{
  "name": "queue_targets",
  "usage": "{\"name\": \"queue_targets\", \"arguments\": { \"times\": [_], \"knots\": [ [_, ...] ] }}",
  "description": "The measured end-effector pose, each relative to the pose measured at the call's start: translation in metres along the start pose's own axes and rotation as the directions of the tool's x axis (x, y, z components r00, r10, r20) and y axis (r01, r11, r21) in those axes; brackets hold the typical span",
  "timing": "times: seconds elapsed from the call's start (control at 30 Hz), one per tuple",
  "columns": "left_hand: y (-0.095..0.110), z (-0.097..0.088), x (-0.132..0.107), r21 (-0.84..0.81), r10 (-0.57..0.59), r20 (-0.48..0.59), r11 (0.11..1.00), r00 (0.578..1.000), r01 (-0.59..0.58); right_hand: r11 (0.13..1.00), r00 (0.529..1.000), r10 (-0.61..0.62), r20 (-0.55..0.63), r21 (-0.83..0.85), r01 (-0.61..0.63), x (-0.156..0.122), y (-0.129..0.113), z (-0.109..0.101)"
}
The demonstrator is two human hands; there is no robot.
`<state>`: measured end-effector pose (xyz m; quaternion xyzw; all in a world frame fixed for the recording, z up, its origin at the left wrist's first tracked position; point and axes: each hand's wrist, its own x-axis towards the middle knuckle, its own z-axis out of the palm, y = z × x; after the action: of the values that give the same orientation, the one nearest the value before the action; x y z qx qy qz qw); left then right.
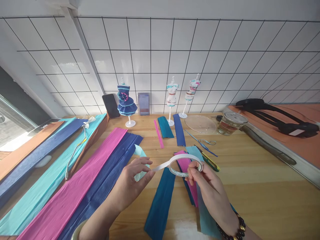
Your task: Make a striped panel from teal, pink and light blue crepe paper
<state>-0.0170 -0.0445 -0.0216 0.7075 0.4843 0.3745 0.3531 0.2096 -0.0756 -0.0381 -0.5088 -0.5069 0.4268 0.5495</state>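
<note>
Both of my hands are over the wooden table on one roll of white tape (185, 174), its ring tilted with printing inside. My right hand (208, 181), wearing a dark beaded bracelet, pinches the ring's right side. A short length of tape runs left from the roll to my left hand (133, 181), whose thumb and fingers close on its end. Behind those fingers curls a pale aqua strip (140, 151); whether they also grip it I cannot tell. Below the roll lie a teal crepe paper strip (161, 203) and a pink strip (192, 188) among other pieces.
Long pink (75, 180) and navy (105, 180) crepe sheets cover the left side. At the back stand a mini mannequin in a blue dress (127, 103), two patterned mannequins (171, 95) and a phone (111, 106). A cutter (210, 161) and a lidded glass (230, 125) are to the right.
</note>
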Motion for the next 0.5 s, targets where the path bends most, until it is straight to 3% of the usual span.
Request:
{"name": "queue_targets", "arguments": {
  "times": [0.17, 0.3, 0.37, 0.43, 0.5],
  "knots": [
    [0.005, -0.005, -0.002, -0.031, -0.072, -0.096, 0.997, 0.993, 0.07, 0.983, 0.994, 0.021, -0.103, 0.186, -0.002, 0.004, 0.0, -0.005],
    [0.007, -0.005, -0.002, -0.252, -0.233, -0.191, 0.95, 0.954, 0.182, 0.937, 0.986, 0.066, -0.151, 0.35, -0.009, 0.009, -0.005, -0.008],
    [0.005, -0.007, 0.0, -0.447, -0.318, -0.254, 0.876, 0.913, 0.181, 0.925, 0.987, 0.071, -0.144, 0.381, -0.01, 0.01, -0.005, -0.008],
    [0.001, -0.01, 0.004, -0.651, -0.375, -0.288, 0.752, 0.881, 0.107, 0.93, 0.99, 0.055, -0.13, 0.369, -0.004, 0.009, -0.004, -0.008],
    [-0.005, -0.014, 0.008, -0.787, -0.402, -0.276, 0.616, 0.873, 0.035, 0.942, 0.992, 0.047, -0.12, 0.334, -0.004, 0.008, -0.001, -0.008]
  ]
}}
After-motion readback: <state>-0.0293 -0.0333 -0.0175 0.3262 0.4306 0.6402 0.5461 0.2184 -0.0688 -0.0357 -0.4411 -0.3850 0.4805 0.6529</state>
